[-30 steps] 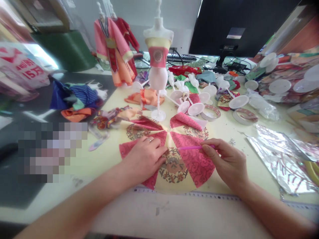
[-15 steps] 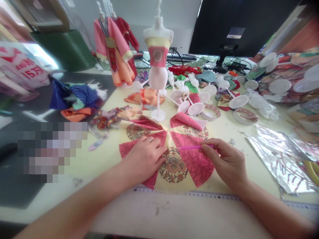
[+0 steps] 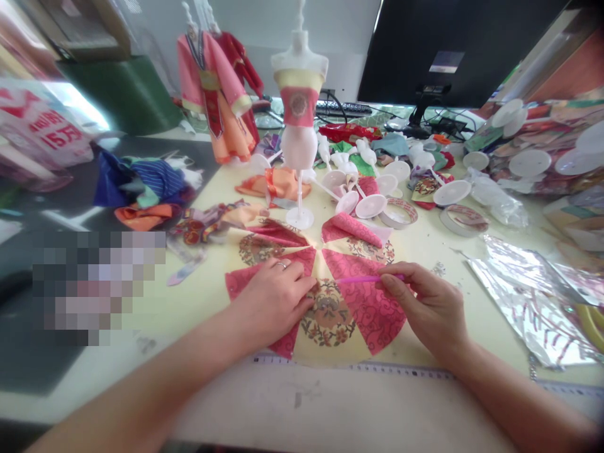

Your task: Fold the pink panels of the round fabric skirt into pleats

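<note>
A round skirt piece [image 3: 372, 314] lies spread on the table, with pink patterned panels between cream ones bearing floral medallions. My left hand [image 3: 276, 299] rests palm down on its left half, fingers loosely bent and pressing the cloth. Between the thumb and fingers of my right hand [image 3: 425, 302] is a thin pink pen-like stick [image 3: 361, 279]. It lies nearly level over the right pink panel, its tip pointing left to the edge of the front cream panel. Just behind the skirt stands a white doll-size dress form [image 3: 299, 145] in a pink and cream top.
Farther back are small dressed forms [image 3: 214, 94], toppled white stands [image 3: 370, 206] and tape rolls [image 3: 465, 220]. Silver foil sheets [image 3: 528, 314] lie at right, a ruler [image 3: 401, 370] along the front. Cloth scraps [image 3: 155, 182] are at left; a monitor [image 3: 453, 50] rises behind.
</note>
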`<state>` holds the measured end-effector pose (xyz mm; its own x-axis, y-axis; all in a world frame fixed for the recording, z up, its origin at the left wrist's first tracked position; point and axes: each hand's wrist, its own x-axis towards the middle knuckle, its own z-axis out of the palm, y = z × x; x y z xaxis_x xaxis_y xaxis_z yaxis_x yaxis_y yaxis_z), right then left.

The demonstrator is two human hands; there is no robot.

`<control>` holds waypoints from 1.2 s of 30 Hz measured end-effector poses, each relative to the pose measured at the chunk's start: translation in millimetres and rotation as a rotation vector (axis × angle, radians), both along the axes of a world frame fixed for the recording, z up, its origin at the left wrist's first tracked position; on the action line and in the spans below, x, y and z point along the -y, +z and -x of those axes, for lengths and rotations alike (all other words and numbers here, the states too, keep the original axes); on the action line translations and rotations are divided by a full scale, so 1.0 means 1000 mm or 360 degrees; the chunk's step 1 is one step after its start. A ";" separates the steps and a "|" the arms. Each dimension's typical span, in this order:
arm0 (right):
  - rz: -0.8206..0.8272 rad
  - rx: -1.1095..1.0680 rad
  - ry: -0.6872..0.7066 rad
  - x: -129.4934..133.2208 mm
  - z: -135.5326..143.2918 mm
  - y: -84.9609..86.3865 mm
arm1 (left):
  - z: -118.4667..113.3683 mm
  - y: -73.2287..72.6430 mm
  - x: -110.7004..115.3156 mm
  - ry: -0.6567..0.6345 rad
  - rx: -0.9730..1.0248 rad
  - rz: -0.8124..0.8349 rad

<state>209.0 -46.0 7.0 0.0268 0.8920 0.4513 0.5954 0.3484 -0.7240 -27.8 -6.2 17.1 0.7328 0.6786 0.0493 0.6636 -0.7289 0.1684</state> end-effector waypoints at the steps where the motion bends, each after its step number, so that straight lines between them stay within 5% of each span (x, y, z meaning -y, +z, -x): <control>1: 0.0003 0.0001 -0.0002 0.000 0.000 0.000 | 0.000 0.000 0.000 0.0000 0.0000 -0.0003; 36: 0.0117 -0.0246 0.0100 0.002 0.004 -0.001 | 0.002 0.002 0.000 0.0053 -0.0047 0.0012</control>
